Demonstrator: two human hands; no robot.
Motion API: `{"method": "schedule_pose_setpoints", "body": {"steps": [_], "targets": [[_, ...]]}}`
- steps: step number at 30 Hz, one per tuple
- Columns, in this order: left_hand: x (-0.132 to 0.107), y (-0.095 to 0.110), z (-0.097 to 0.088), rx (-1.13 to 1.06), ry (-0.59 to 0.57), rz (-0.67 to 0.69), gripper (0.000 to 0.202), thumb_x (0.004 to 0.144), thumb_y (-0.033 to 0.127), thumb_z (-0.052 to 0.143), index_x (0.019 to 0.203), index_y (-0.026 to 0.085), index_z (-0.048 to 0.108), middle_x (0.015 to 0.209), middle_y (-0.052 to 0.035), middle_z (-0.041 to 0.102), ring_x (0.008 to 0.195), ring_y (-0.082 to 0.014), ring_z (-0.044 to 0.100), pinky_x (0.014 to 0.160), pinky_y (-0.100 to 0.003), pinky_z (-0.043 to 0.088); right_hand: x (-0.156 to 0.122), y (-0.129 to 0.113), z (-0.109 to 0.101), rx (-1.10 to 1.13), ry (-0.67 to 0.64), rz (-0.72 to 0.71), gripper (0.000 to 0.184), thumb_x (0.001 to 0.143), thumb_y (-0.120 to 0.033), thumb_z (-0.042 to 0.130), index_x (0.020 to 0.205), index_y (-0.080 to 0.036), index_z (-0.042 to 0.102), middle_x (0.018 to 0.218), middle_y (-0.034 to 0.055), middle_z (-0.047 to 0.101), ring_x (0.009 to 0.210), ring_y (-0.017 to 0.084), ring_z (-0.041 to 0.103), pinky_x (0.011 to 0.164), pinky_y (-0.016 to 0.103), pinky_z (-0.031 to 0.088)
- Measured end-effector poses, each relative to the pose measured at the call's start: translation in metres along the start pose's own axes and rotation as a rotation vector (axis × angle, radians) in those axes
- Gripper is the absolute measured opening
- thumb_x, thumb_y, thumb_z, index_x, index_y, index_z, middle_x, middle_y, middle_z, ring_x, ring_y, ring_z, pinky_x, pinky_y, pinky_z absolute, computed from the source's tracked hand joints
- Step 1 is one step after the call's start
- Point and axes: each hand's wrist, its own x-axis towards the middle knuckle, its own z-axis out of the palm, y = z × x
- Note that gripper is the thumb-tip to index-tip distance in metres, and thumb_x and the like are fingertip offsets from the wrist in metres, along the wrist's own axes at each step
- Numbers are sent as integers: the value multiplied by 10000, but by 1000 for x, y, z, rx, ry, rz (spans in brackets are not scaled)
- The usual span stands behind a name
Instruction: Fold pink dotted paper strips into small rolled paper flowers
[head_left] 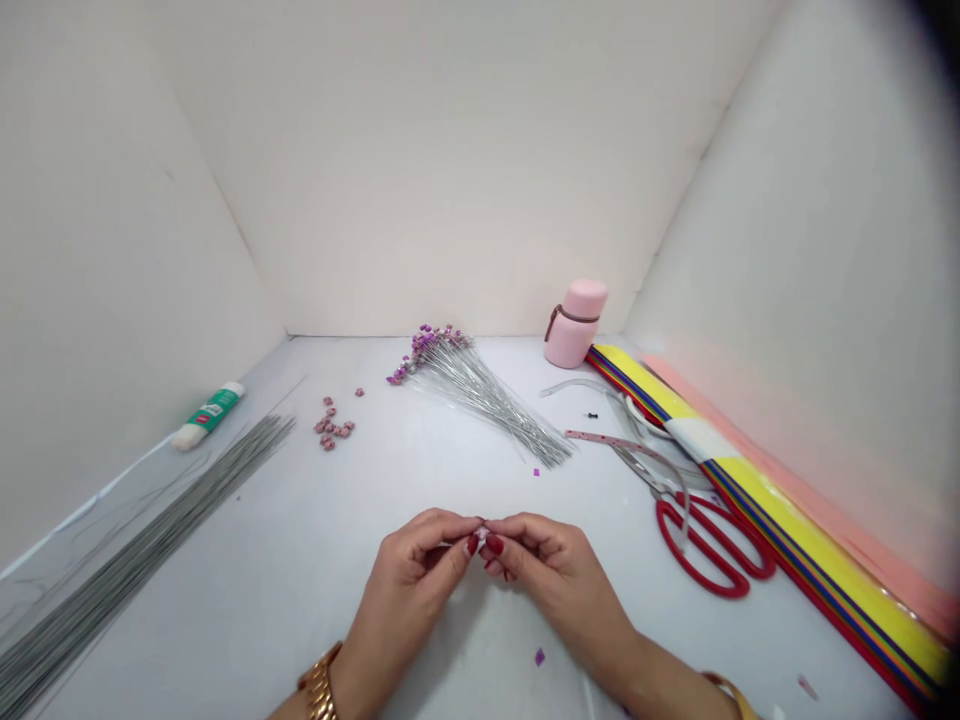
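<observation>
L hand [409, 580] and R hand [544, 570] are front & centre over the white desk [247, 640], close together. Fingers [463, 532] on both hands are curled nearly shut, tips meeting in a tight pinch on a tiny silvery bit [481, 535]. Too small to ID from here. Red nail polish, gold watch [319, 685] on L wrist, tan band [724, 690] on R wrist.

Around them: behind & slightly R, a fanned bunch of silver wire stems [480, 400] w/ purple-pink beaded tips. Loose pink pieces [330, 425] sit L of that bunch. Far L, a long bundle of grey wires [135, 540] runs along the wall, w/ a green-white glue tube [208, 415] just past its tips.

R side: red-handled scissors [709, 550] lie across a dotted pink strip [607, 440], just beside a stack of yellow/blue/red paper [810, 530]. A salmon sheet [825, 470] lies along the R wall. Pink lidded bottle [576, 322] w/ brown strap in back corner. Purple scrap [539, 657] just R of L forearm, near R forearm too.
</observation>
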Motion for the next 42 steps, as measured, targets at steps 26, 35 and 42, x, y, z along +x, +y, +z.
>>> {"method": "schedule_pose_setpoints", "body": {"steps": [26,35,42], "targets": [[-4,2,5,80,32,16,133,770,154,554,823,170,676,808,-55,669,733,-150,633,669,-221,510,-3,-4,-4,-239,-49,-101,173,800,-204,508,869,-158,660,659,21,655,606,124,601,566,185,477],[-6,1,8,238,113,169,131,731,86,555,788,163,644,773,-48,648,697,-144,624,638,-213,516,-6,0,-4,-481,-57,-289,209,833,-169,441,926,-214,622,752,16,671,669,139,622,632,202,479],[1,0,14,342,214,212,108,729,78,540,728,152,618,727,-46,629,679,-145,608,635,-222,496,-3,7,4,-681,70,-437,218,837,-144,403,936,-170,596,762,62,667,678,167,619,642,246,471]]}}
